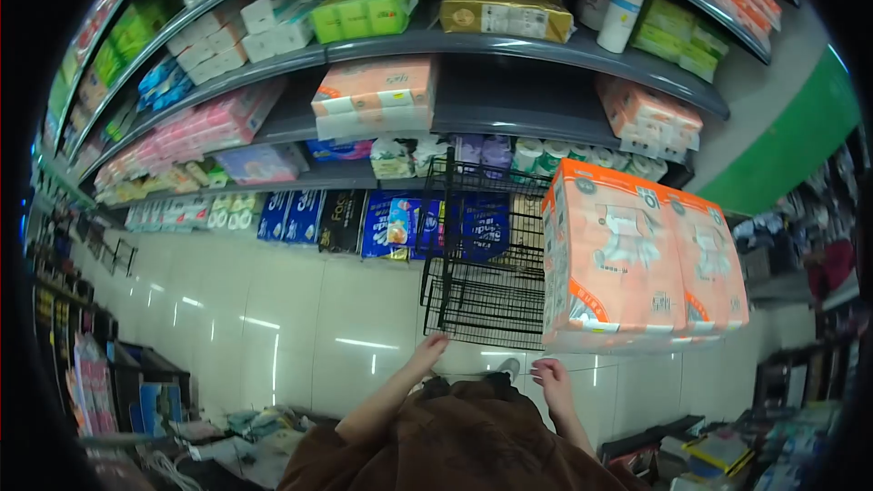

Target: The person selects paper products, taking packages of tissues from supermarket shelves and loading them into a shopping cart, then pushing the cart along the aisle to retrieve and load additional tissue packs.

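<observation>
My left hand [431, 347] is in front of me over the tiled floor, beside the lower front edge of a black wire rack [482, 300]. Its fingers are loosely bent, with nothing visible in them. Opposite it, my right hand [552, 376] hangs just below a large orange-and-white tissue multipack [627, 264]. The fingers are slightly curled, the thumb stands apart, and no object shows between them. The multipack sits at the right side of the rack, apart from both hands. What supports it underneath is hidden.
Curved grey shelves [509, 47] carry tissue packs, including a peach pack [375, 95], a green pack [364, 14] and gold packs [505, 14]. Blue bags [386, 223] stand along the bottom. Goods [227, 441] lie behind me on both sides. Shiny tiles [318, 309] cover the floor.
</observation>
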`<state>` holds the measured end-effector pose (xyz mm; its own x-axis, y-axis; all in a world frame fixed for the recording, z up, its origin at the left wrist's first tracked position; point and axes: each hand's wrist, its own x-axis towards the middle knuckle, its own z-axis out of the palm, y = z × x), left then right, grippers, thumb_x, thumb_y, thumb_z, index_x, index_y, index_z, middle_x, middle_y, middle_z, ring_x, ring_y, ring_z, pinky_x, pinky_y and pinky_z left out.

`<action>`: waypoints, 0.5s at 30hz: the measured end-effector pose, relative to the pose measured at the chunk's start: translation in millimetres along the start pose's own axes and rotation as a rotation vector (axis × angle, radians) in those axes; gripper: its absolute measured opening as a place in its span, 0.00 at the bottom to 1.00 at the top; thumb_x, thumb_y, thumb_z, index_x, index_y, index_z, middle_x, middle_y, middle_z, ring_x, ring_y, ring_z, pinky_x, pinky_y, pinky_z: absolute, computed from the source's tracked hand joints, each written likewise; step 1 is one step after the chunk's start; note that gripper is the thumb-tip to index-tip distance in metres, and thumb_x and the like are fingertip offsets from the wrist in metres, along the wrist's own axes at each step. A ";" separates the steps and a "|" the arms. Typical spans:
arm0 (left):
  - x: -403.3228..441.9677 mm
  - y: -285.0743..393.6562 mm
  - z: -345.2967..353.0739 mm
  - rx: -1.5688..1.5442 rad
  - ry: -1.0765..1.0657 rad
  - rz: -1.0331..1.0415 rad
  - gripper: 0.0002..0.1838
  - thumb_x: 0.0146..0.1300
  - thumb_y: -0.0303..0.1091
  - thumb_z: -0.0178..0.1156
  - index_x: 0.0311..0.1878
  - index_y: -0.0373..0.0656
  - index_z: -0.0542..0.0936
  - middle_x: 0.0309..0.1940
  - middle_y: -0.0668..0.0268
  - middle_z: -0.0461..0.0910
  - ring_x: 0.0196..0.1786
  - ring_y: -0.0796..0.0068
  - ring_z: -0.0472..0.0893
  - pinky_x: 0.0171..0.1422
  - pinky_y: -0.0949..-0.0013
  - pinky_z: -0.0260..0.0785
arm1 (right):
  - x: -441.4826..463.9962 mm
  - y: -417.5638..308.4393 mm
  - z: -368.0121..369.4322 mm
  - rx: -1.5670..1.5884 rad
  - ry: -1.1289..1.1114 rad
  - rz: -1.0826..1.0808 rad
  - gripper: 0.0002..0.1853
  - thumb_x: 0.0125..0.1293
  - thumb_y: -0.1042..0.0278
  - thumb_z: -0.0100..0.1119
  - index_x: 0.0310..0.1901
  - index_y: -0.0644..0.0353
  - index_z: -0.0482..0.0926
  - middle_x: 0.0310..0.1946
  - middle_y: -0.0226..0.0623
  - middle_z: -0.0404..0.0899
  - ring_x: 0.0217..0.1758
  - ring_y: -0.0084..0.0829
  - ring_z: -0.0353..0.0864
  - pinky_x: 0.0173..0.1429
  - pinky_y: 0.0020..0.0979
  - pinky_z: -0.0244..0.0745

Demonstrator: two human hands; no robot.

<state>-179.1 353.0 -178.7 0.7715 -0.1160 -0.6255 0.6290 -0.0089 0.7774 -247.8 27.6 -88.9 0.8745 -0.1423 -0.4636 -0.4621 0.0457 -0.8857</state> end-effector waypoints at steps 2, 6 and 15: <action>-1.7 -42.8 -48.0 -0.035 0.111 -0.243 0.22 0.68 0.48 0.58 0.59 0.44 0.77 0.53 0.66 0.79 0.52 0.72 0.77 0.54 0.67 0.69 | 8.8 -2.8 42.4 -0.011 -0.116 -0.032 0.10 0.74 0.67 0.53 0.49 0.64 0.76 0.47 0.38 0.81 0.50 0.31 0.82 0.55 0.31 0.77; -22.8 -82.9 -112.2 0.066 0.163 -0.321 0.26 0.68 0.49 0.55 0.63 0.43 0.74 0.56 0.64 0.78 0.52 0.65 0.78 0.55 0.59 0.69 | 26.4 -42.0 129.1 0.031 -0.254 -0.070 0.08 0.74 0.69 0.54 0.49 0.63 0.77 0.44 0.35 0.82 0.48 0.28 0.82 0.54 0.30 0.78; -53.0 -45.0 -178.6 -0.215 0.310 -0.110 0.25 0.70 0.46 0.56 0.65 0.43 0.72 0.61 0.65 0.76 0.63 0.62 0.77 0.65 0.60 0.67 | 181.8 -240.7 305.5 0.028 -0.414 -0.272 0.15 0.71 0.60 0.60 0.53 0.57 0.74 0.42 0.31 0.81 0.41 0.23 0.79 0.42 0.27 0.75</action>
<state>-231.2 536.9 -192.3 0.6702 0.1798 -0.7201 0.6898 0.2071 0.6937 67.3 292.8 32.1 0.9506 0.2518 -0.1815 -0.2094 0.0887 -0.9738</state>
